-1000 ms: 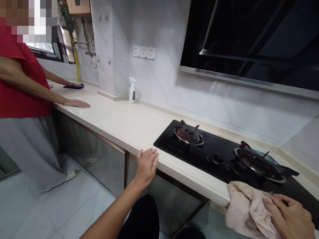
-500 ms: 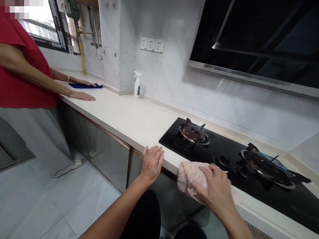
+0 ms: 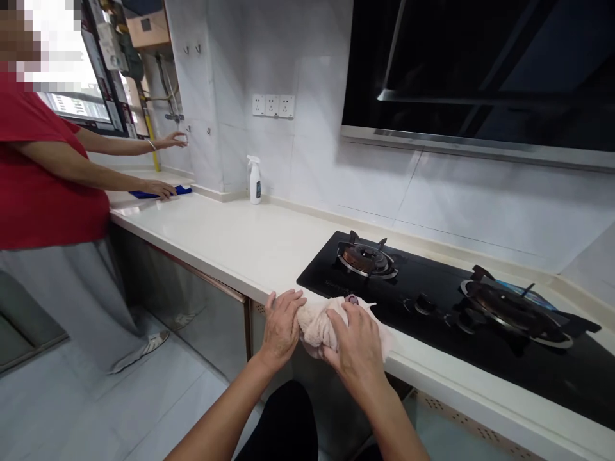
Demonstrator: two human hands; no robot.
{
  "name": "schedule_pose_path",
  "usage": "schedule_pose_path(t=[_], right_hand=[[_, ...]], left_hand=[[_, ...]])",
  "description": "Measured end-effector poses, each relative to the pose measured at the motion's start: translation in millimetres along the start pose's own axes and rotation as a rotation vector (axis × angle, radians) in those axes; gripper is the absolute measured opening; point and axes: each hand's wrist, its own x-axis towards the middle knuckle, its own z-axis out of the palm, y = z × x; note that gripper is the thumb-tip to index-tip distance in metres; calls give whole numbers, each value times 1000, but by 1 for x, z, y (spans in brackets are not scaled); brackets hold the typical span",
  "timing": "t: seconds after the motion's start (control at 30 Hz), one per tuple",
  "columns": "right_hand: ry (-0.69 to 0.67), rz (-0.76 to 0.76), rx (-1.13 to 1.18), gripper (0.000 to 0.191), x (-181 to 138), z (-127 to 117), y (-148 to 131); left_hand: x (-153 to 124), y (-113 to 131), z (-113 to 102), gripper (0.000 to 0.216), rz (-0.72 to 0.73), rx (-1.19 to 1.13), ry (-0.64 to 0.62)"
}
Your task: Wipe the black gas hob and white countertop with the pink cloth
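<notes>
A pale pink cloth (image 3: pixel 317 325) lies bunched over the counter's front edge, by the near left side of the black gas hob (image 3: pixel 331 275). My right hand (image 3: pixel 355 346) grips it from above with bent fingers. Just left of the cloth, my left hand (image 3: pixel 281 326) rests on the same edge, its fingers stretched out and holding nothing. Its fingertips come right up to the cloth; whether they touch it I cannot tell.
The white countertop (image 3: pixel 216 237) runs left to a person in a red top (image 3: pixel 52 166), whose hand is on a blue cloth (image 3: pixel 185 189). A white spray bottle (image 3: pixel 255 182) stands by the wall. Two burners (image 3: pixel 368 259) sit on the hob, under a black range hood (image 3: pixel 471 70).
My right hand has slid the pink cloth left along the edge, up to my left hand. The other person has raised one hand toward the wall and put the other on the blue cloth.
</notes>
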Motion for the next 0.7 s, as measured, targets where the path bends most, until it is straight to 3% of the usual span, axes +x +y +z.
schedule_pose_path(t=[0.17, 0.3, 0.5, 0.7], right_hand=[[119, 11, -21, 66, -30, -12, 29], [96, 47, -123, 62, -69, -31, 67], [80, 97, -296, 54, -151, -63, 151], [83, 157, -396, 57, -227, -105, 238]], left_hand=[[3, 2, 0, 25, 5, 11, 35], [5, 3, 2, 25, 7, 8, 53], [5, 4, 3, 25, -7, 8, 53], [5, 5, 5, 24, -18, -25, 74]])
